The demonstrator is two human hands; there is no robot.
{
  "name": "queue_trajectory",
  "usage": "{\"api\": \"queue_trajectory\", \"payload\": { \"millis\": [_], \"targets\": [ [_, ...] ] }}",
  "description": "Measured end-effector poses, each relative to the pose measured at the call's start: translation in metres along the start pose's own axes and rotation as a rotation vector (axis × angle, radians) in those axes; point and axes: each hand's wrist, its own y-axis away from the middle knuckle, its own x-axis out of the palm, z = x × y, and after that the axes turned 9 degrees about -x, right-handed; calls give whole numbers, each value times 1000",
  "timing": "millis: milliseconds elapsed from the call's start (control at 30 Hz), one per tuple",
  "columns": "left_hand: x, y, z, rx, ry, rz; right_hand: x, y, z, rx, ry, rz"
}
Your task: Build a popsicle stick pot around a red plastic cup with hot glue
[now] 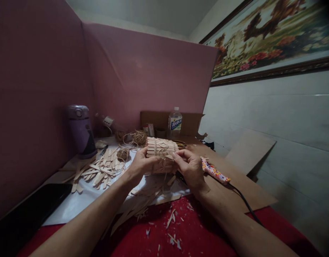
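A round holder built of popsicle sticks (159, 145), with twine tied about it, lies on its side between my hands. My left hand (141, 165) is closed around its left end, the thumb along the sticks. At its right side my right hand (188, 165) pinches a small piece of wooden stick (169, 156) against the holder's surface. The fingers' far sides are hidden. Just right of that hand lies a glue gun (215, 172) with a colourful dotted body and a black cord.
Loose popsicle sticks (107, 166) and balls of twine (139, 137) lie to the left on white paper. A purple flask (81, 132), a plastic bottle (175, 123) and a cardboard sheet (241, 189) stand or lie around. Wood scraps dot the red cloth (191, 232). A black phone-like slab (33, 210) sits front left.
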Motion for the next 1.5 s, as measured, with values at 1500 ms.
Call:
{"api": "queue_trajectory", "payload": {
  "millis": [1500],
  "targets": [
    [1,-1,3,-2,26,-37,-1,0,-1,-86,-31,-62]
  ]
}}
